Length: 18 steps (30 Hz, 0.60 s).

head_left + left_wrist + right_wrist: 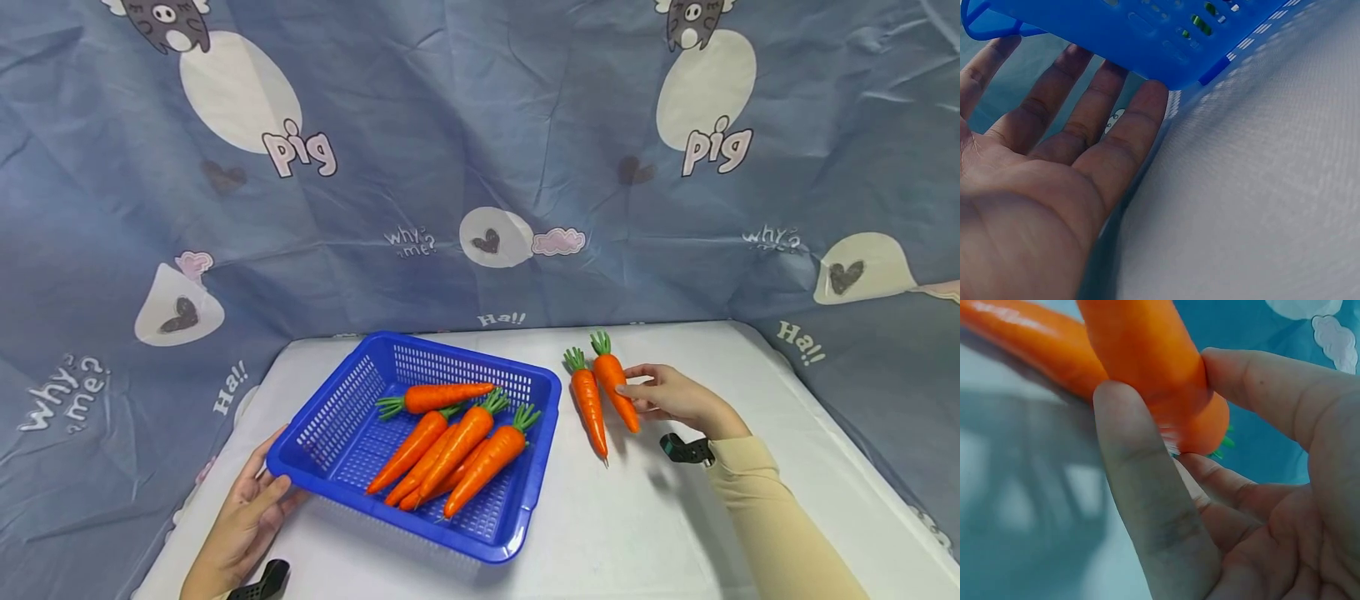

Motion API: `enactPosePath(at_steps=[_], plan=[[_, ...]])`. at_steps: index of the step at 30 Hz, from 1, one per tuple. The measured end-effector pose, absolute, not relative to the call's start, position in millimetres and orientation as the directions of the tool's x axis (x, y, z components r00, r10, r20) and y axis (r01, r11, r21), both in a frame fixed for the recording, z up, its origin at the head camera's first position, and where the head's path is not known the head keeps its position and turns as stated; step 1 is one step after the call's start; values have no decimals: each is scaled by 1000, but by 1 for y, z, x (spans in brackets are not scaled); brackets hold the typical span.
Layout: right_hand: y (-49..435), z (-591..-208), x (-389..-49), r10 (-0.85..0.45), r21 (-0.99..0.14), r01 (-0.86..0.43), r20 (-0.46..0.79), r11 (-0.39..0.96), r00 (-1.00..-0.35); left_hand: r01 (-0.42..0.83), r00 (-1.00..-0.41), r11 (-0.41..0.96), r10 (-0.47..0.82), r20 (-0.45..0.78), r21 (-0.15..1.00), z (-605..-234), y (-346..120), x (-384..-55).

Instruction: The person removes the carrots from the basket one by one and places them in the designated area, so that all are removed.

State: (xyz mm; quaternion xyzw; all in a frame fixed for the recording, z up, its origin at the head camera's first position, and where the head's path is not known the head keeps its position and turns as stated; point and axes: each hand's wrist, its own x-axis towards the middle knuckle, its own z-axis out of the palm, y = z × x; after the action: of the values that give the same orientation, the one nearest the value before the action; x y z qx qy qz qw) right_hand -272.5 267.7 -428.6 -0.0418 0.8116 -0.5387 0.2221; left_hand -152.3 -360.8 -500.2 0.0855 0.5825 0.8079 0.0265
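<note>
A blue plastic basket (532,492) with slotted walls holds several orange carrots (487,467) with green tops. My left hand (251,508) is at the basket's near left corner, and its fairly straight fingers (1129,131) touch the outside below the rim. To the right of the basket, my right hand (671,396) pinches a carrot (613,387) between thumb and fingers, its green top pointing away. The right wrist view shows this carrot (1147,356) up close. Another carrot (588,408) lies just left of it on the white cloth.
A white cloth (600,533) covers the table. Behind and at both sides hangs a blue-grey printed curtain (420,167). Dark bands are on the left wrist (262,579) and the right wrist (686,448).
</note>
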Motion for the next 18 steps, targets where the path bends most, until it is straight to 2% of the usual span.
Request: enactPosePath(at_steps=[10, 18], plan=[[276, -446, -273, -273, -892, 209, -334, 402, -902, 71, -976, -338, 170, 135, 938, -501, -361, -152], [274, -452, -271, -234, -867, 206, -340, 454, -911, 76, -974, -351, 173, 145, 933, -501, -360, -152]])
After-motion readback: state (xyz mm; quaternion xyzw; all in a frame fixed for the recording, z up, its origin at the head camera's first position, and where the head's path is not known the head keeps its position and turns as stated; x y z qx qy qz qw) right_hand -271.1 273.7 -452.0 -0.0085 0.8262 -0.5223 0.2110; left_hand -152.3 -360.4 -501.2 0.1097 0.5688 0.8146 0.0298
